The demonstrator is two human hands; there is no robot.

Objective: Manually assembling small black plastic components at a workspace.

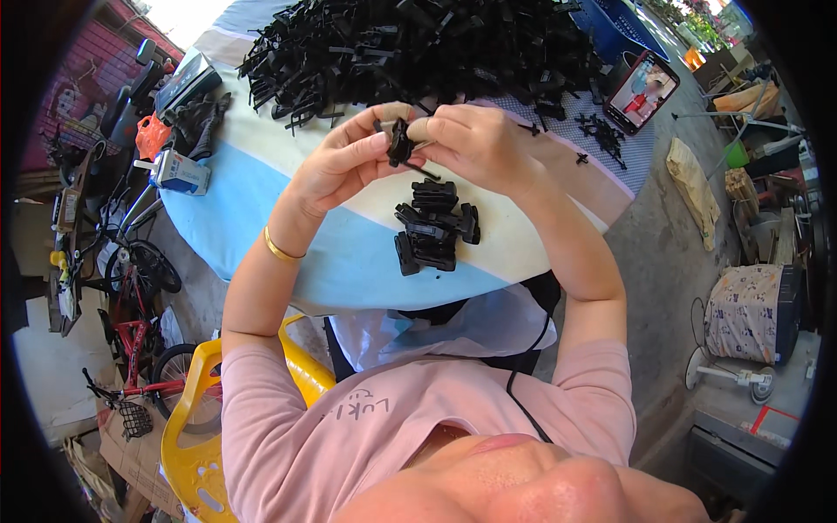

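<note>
Head view, working outward from the fingertips.

Left hand (349, 161): thumb and fingers pinched on one small black piece (400, 144). Right hand (479, 144): fingers curled, tips against the right side of the same piece; whether they pinch or merely press cannot be told.

Black piece: one, up off the table between both hands, partly covered by fingers. Judged light, hard plastic, stiff in the body, fairly smooth. Best hold: thumb and forefinger across the thick middle. Its narrow ends would likely bend or snap first and make poor grips. Thin black strip (425, 171): one, just below, slanting down to the right; join to the piece unclear.

Small stack (433, 228): similar black pieces, laid crosswise on the table, nearer the body. Likely to slide apart if knocked; lift singly, by the body.

Tablecloth (235, 218): striped blue and cream, beneath the stack. Large heap (418, 52): black pieces, tangled, far side; likely to snag when pulled. Loose cluster (600, 135): small black bits, right, beside a phone (643, 91). Basket (623, 30): blue, far right.
</note>
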